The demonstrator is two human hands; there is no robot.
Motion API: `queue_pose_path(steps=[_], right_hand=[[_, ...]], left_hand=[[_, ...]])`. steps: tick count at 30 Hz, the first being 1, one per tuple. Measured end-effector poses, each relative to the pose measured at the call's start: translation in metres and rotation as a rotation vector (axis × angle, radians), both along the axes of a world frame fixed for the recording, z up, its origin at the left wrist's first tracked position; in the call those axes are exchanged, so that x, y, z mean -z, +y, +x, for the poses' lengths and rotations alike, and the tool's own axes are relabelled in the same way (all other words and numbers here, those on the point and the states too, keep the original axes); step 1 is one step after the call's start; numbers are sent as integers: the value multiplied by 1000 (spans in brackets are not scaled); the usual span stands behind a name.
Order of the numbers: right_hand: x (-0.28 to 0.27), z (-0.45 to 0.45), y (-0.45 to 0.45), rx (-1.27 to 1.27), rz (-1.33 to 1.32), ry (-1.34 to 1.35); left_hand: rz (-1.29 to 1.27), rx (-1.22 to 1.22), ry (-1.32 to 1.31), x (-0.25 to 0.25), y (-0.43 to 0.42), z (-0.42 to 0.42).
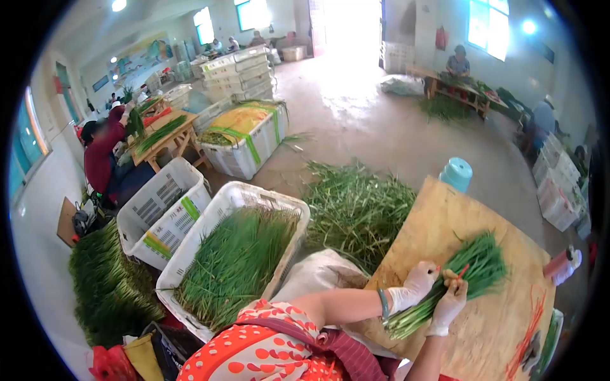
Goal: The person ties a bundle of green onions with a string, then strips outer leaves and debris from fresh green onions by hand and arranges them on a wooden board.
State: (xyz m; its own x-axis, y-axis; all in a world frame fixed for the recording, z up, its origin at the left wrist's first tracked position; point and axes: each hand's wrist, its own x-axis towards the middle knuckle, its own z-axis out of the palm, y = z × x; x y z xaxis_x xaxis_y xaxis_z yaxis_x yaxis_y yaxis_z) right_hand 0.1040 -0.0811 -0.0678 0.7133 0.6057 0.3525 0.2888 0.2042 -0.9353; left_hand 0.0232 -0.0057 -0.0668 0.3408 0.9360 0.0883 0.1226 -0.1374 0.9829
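A bundle of long green chives (476,260) lies slantwise on the wooden board (406,232), its pale cut ends toward me. A thin red tie (463,271) shows at the bundle's middle. My right hand (451,303), in a white glove with bare fingertips, pinches this tie above the stems. My left hand (416,284), gloved alike and with a band at the wrist, is closed at the bundle's left side. A bit of red shows at its fingertips, seemingly the tie's other end. More red ties (528,333) lie at the board's right edge.
Left of me stands a white crate (295,209) of chives, beside another crate (130,216). Loose greens (359,206) are heaped on the floor beyond a white sack (321,273). A blue stool (456,173) and a bottle (562,265) flank the board. Other people work farther off.
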Motion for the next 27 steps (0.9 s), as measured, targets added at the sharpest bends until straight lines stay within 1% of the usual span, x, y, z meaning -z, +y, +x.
queue_pose_path(steps=[1,2,3,4,5,6,7,8,9,11,12,15,17,19,21,23,27], right_hand=[[-2,-2,3,7,-38,-57],[5,-2,2,41,-93,-106],[9,-5,7,22,20,-138],[7,-4,-1,38,-129,-331],[-1,-5,-4,53,-164,-459],[3,0,-3,63,-177,-537],[0,-3,-3,54,-154,-486],[0,-2,-4,93,-186,-542],[1,-2,-4,114,-210,-606],[-1,0,-2,86,-202,-591],[-4,-2,-3,87,-251,-585],[-3,0,-5,59,-254,-587],[-1,1,-6,44,-236,-547],[-3,5,-6,-57,-284,-497],[-7,7,-5,-60,-328,-486],[-12,9,-4,-79,-414,-619],[-16,6,-2,-54,-435,-593]], left_hand=[[77,39,42,-23,1,-16],[143,111,86,-32,-7,-18],[54,25,-23,-5,-1,3],[127,30,-23,29,-1,14],[199,42,-27,31,4,13],[189,28,-207,38,0,14],[115,42,-203,44,4,16],[42,55,-199,50,7,18],[43,74,-161,33,6,10],[-102,58,-249,36,6,11],[-122,67,-297,33,5,10],[-108,84,-271,21,2,5],[-78,55,-292,29,6,8],[-169,90,-361,28,7,7],[-170,97,-359,28,7,7],[-117,65,-317,30,7,8],[-177,59,-367,31,7,9]])
